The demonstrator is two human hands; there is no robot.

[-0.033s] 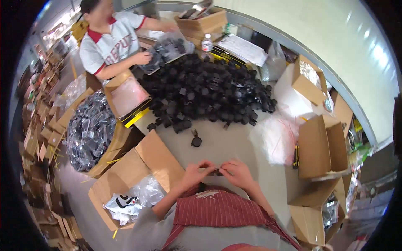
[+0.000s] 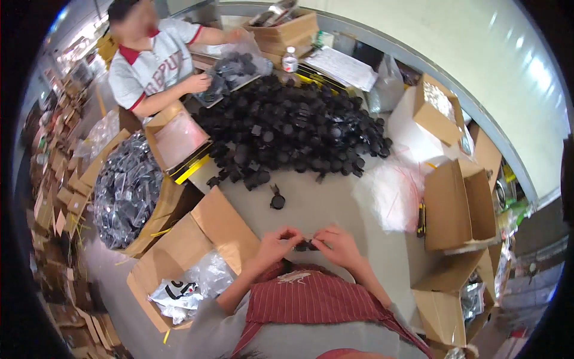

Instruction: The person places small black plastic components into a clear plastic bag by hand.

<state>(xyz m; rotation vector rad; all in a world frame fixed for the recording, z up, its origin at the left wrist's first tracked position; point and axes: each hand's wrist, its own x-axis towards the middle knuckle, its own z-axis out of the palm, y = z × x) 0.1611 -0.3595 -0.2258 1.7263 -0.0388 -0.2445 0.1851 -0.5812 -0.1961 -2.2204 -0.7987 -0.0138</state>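
Close in front of my apron, my left hand (image 2: 281,244) and my right hand (image 2: 336,245) face each other, fingers pinched together. Between their fingertips is a small black piece (image 2: 305,246), mostly covered by the fingers; its exact kind is too small to tell. On the grey tabletop beyond my left hand lies a single round black part (image 2: 277,201) with a short prong. Farther off, a large heap of similar black parts (image 2: 293,131) spreads across the table.
An open carton (image 2: 179,239) with clear plastic bags stands at left, near a big box of small bagged pieces (image 2: 127,188). White plastic bags (image 2: 391,194) and an open carton (image 2: 454,209) are at right. Across the heap, a co-worker (image 2: 156,66) handles a plastic bag of black parts (image 2: 239,67).
The whole view has shifted slightly. A little more of the small black piece shows between my fingertips; both hands stay pinched in nearly the same place.
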